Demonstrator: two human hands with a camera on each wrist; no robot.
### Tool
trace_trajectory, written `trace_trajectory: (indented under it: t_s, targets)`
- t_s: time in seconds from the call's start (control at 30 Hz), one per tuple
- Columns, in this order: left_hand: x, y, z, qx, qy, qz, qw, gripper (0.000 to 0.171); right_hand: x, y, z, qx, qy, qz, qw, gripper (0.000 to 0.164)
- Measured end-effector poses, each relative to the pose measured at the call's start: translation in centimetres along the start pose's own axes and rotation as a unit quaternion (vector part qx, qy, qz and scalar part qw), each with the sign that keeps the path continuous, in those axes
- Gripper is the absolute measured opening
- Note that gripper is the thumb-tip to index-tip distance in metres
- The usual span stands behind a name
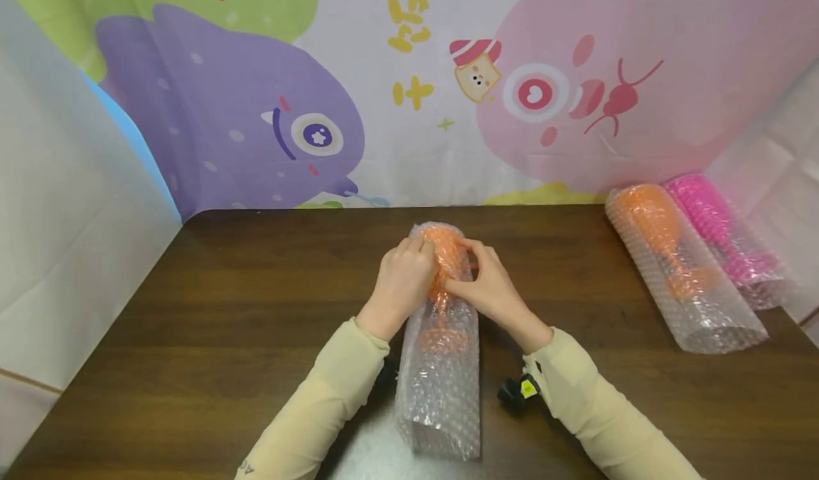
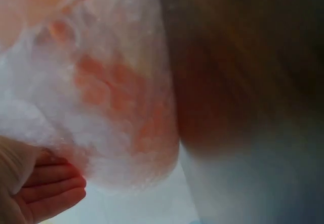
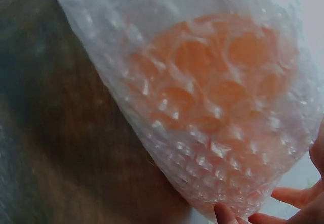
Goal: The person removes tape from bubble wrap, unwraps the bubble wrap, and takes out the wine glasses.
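In the head view, an orange goblet [image 1: 443, 339] in a clear bubble-wrap sleeve [image 1: 441, 402] lies on the table in front of me, bowl end away, open sleeve end near. My left hand [image 1: 404, 277] grips the left side of the wrapped bowl, its fingers bent. From the right, my right hand [image 1: 489, 284] holds the bowl between thumb and fingers. The left wrist view shows the left fingers [image 2: 53, 186] against the wrap. In the right wrist view, the orange foot [image 3: 217, 67] shows through the bubbles, with right fingertips [image 3: 225, 214] at the wrap's lower edge.
At the table's right end lie another bubble-wrapped orange goblet [image 1: 687, 281] and a bubble-wrapped pink goblet [image 1: 710, 217], side by side. A cartoon-printed cloth [image 1: 409, 160] hangs behind the dark wooden table [image 1: 211, 309]. A small black device [image 1: 512, 395] sits by the right sleeve.
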State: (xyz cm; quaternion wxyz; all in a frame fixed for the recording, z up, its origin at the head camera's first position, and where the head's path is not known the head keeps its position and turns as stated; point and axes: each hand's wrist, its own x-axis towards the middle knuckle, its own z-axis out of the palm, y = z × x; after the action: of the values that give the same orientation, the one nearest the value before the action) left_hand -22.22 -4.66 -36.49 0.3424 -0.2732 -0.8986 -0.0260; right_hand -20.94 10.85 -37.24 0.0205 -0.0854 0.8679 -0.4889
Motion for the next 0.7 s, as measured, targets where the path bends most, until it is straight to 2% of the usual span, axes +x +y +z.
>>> trace_trajectory:
  t_s: [0.13, 0.33, 0.7]
  targets:
    - [-0.21, 0.14, 0.30, -0.046, 0.018, -0.042, 0.9979, 0.010, -0.04, 0.20, 0.15, 0.008, 0.007, 0.001, 1.000, 0.075]
    - [-0.23, 0.18, 0.33, -0.089, 0.036, -0.081, 0.9922, 0.010, 0.07, 0.35, 0.33, 0.021, 0.012, 0.005, 1.000, 0.075]
    - [-0.27, -0.03, 0.54, -0.149, 0.044, -0.123, 0.9802, 0.010, 0.12, 0.34, 0.39, 0.020, 0.018, 0.004, 1.000, 0.073]
